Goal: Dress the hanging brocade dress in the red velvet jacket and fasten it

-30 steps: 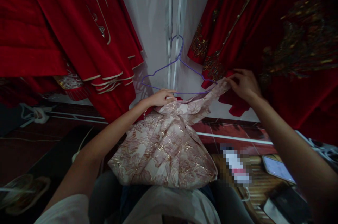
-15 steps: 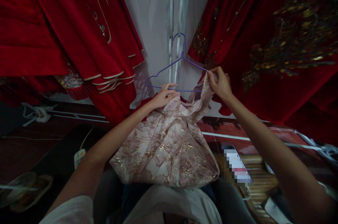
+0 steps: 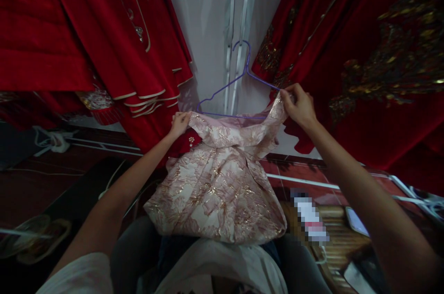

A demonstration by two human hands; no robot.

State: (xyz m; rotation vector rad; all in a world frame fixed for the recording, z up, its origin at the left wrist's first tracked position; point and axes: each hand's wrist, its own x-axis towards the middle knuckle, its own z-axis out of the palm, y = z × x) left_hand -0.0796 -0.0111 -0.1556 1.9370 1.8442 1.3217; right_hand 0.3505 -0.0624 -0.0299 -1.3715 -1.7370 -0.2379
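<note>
Head view: your left hand (image 3: 181, 124) pinched one top corner of the brocade garment (image 3: 218, 192), right hand (image 3: 300, 105) the other, beside the purple hanger (image 3: 246, 69). Garment spread between, toward you; even, gentle tension seemed best against creasing.

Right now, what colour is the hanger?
Purple hanger, plain with no pattern visible; shows best in the head view.
</note>
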